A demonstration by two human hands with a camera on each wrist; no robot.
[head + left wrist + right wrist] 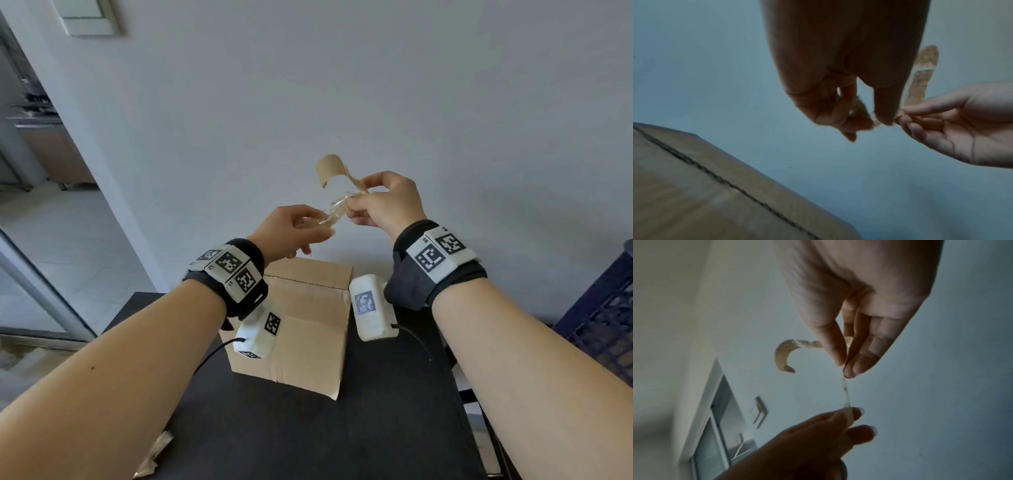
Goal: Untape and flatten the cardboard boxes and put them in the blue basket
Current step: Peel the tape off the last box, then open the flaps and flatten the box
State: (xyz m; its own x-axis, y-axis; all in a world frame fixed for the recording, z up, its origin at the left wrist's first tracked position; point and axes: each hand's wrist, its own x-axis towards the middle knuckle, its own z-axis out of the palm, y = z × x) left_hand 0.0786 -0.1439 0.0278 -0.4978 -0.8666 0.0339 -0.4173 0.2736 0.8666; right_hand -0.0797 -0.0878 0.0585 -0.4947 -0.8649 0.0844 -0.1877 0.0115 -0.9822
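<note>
A brown cardboard box (301, 325) stands on the black table (308, 438), its top flaps meeting along a seam (715, 177). Above it both hands are raised with a strip of clear tape (337, 209) stretched between them. My left hand (308, 226) pinches the tape's lower end (847, 412). My right hand (359, 202) pinches the upper part between thumb and fingers, and the tape's free end (330, 169), coated with brown cardboard fibre, curls up beyond it (783, 353) (920, 78). The blue basket (603, 318) sits at the right edge of the head view.
A crumpled strip of brownish tape (154, 452) lies at the table's near left edge. A plain white wall (376, 85) rises just behind the table. An open doorway (41, 212) with a tiled floor is on the left.
</note>
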